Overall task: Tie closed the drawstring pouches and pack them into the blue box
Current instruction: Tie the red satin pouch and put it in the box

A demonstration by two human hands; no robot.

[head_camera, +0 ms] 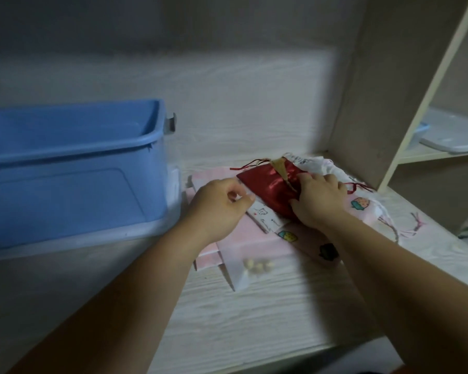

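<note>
On the pale wooden table (pixel 254 319), at the left, a blue box (pixel 73 168) of plastic, open at the top, with a metal latch (pixel 170 124) at its right end. Just beside the box, on the right, a pile of flat cloth pouches.

On top of the pile, a red satin pouch (pixel 265 184) with a gold band at the mouth and thin red cords at both sides. Gripped at the mouth end by the right hand (pixel 319 201), with fingers curled over the cloth and thumb against the near edge. Outside the box, apart from it.

Under the red one, a white pouch with cat drawings (pixel 262 215), and below that a pink pouch (pixel 254 238). Further right, partly under the right wrist, a white pouch with cartoon prints (pixel 362 209), with a white cord loose on the table.

Above the left edge of the pile, the left hand (pixel 216 209), with fingers curled and thumb tip close to the forefinger. Cannot tell whether pinching anything or not.

At the near edge of the pile, a small translucent bag (pixel 241 273) with some pale beads (pixel 257 265) inside. At the right, a shelf unit (pixel 362 90) of light wood, with a white lid (pixel 451 136) on one shelf.
</note>
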